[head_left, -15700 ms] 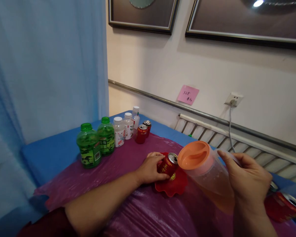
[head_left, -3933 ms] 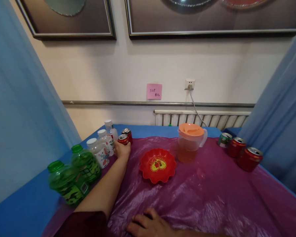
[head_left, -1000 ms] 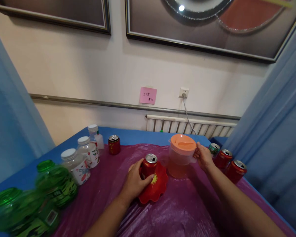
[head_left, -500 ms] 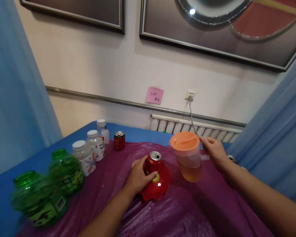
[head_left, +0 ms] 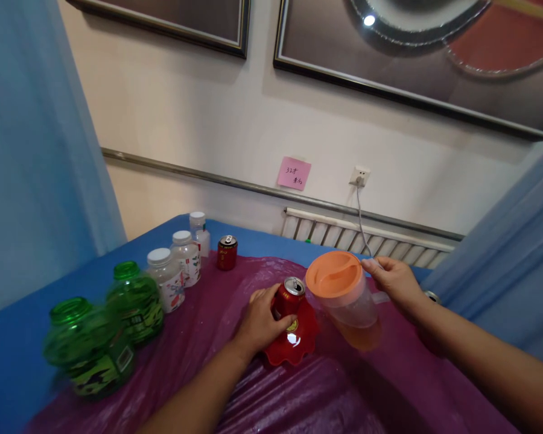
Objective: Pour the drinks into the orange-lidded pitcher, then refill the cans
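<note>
My left hand (head_left: 263, 322) is wrapped round a red drink can (head_left: 290, 296), whose top is opened. The can stands upright on a red wavy-edged plate (head_left: 294, 349). By its handle my right hand (head_left: 397, 282) holds a clear plastic pitcher (head_left: 353, 316) with an orange lid (head_left: 335, 276). Amber liquid sits in the lower part of the pitcher, which leans to the left with its lid near the can's top. No stream of liquid shows between them.
Purple plastic sheeting (head_left: 199, 355) covers much of the blue table (head_left: 9, 328). Along the left stand two green jars (head_left: 90, 352), several clear white-capped bottles (head_left: 166, 283) and another red can (head_left: 227, 253). Part of a can (head_left: 432, 296) shows behind my right arm.
The pitcher has tilted further left, bringing its lid closer to the can. My left hand keeps its hold on the can. The whole view has shifted slightly.
</note>
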Tool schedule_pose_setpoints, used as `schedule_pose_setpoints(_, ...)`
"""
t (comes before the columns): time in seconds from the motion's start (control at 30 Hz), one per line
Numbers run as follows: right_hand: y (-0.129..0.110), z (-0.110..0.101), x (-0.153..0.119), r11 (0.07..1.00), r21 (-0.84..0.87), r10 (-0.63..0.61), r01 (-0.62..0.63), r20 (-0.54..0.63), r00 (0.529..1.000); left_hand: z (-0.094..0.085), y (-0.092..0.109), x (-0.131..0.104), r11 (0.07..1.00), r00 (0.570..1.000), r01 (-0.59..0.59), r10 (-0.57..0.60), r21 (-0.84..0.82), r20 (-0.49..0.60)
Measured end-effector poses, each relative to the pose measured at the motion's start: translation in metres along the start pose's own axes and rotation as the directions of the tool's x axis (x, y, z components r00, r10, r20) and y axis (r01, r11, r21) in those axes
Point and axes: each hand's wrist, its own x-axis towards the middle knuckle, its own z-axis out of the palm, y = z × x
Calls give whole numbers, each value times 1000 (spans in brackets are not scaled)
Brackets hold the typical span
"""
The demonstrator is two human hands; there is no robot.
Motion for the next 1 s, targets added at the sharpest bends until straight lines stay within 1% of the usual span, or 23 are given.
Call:
schedule_pose_setpoints(0.13, -6, -2, 4, 999, -49, -24, 23, -24, 999, -2, 4, 0, 1000, 1000, 20, -20, -8, 3)
schedule_pose_setpoints(0.23, -9, -4, 8, 997, -75, -28, 27, -4, 1000, -3, 5, 0, 1000, 999, 28, -28, 8, 23)
schedule_pose_setpoints(0.43, -12, -3, 13, 985, -127, -118, 119, 18, 993, -2, 4, -2, 999, 999, 28, -28, 23, 21)
schedule_pose_setpoints(0.57, -12, 0, 14, 984, -139, -109, 113, 40, 993, -3, 5, -2, 999, 999, 30, -31, 23, 29)
schedule_pose_setpoints(0.87, -21, 2, 13, 967, -217, -130, 136, 44, 991, -4, 7, -3, 1000, 999, 22, -23, 17, 44)
schedule_pose_setpoints(1.0, -22, 2, 12, 962, -235, -135, 142, 45, 990, -4, 8, -3, 1000, 999, 26, -26, 8, 44)
